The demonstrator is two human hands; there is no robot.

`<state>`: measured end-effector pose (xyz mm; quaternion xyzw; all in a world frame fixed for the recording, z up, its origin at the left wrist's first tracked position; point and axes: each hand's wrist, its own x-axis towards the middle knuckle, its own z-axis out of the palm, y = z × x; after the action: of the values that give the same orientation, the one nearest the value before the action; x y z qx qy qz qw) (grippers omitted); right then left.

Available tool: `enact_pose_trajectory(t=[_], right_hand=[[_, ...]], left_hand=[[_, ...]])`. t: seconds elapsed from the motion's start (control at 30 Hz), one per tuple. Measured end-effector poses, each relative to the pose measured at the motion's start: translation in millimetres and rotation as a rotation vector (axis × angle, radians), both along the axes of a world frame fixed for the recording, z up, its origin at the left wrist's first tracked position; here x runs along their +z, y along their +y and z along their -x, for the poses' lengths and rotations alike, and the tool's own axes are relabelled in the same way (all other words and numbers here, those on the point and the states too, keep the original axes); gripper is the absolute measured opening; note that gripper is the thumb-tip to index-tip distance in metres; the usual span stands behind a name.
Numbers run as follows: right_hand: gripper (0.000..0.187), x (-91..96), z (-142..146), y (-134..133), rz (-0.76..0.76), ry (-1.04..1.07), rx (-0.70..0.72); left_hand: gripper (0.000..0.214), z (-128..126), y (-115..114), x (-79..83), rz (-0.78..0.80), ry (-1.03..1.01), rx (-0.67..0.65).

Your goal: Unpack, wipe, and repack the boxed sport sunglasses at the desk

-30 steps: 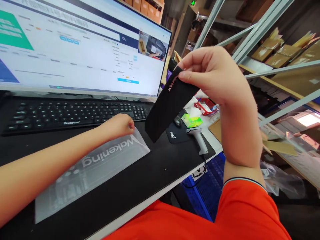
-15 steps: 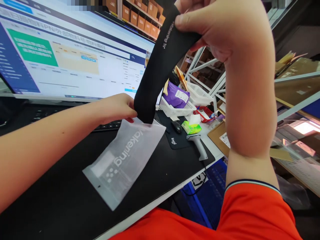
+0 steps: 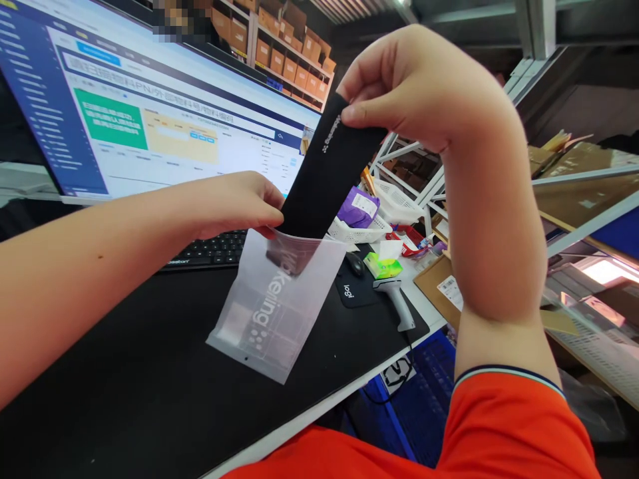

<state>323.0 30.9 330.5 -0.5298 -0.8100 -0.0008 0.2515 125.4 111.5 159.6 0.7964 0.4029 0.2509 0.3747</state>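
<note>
My right hand point(image 3: 379, 93) pinches the upper end of a flat black sleeve-like piece point(image 3: 332, 173) with small pale lettering near its top. The piece slants down to the left, and its lower end sits inside the mouth of a translucent plastic bag point(image 3: 279, 306) printed with large pale letters. My left hand point(image 3: 249, 203) is closed on the bag's upper left edge, thumb and fingers together. Through the bag's film the black end shows dimly. The bag hangs tilted above the black desk mat point(image 3: 164, 379).
A large monitor point(image 3: 200, 126) stands behind my hands, with a keyboard point(image 3: 214, 249) below it. To the right are a mouse point(image 3: 355, 264), a tissue pack point(image 3: 383, 265), a barcode scanner point(image 3: 397, 303) and a white basket point(image 3: 362, 231) holding a purple package point(image 3: 357, 207). Shelving with cartons rises beyond.
The black piece has straightened and gone down into the bag's mouth. My right hand has come lower, and the bag has shifted right and up, with its mouth wider.
</note>
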Motion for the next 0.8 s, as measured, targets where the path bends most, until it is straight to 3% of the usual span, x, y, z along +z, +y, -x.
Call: enact_pose_trajectory(t=[0.2, 0.33, 0.57, 0.7, 0.8], right_hand=[[0.019, -43.1, 17.0, 9.6, 0.005, 0.008, 0.099], [0.022, -65.7, 33.1, 4.3, 0.052, -0.076, 0.092], [0.016, -78.2, 41.7, 2.1, 0.041, -0.195, 0.132], [0.01, -89.9, 41.1, 7.5, 0.103, -0.177, 0.179], [0.008, -95.9, 44.6, 7.0, 0.126, -0.178, 0.147]], left_hand=[[0.039, 12.2, -8.7, 21.6, 0.072, -0.068, -0.048], [0.034, 18.5, -11.4, 29.4, 0.108, -0.116, 0.005], [0.024, 21.6, -27.8, 42.1, 0.058, -0.231, 0.203], [0.052, 18.3, -41.1, 45.0, 0.027, -0.192, 0.35], [0.062, 16.9, -48.3, 45.0, 0.009, -0.205, 0.37]])
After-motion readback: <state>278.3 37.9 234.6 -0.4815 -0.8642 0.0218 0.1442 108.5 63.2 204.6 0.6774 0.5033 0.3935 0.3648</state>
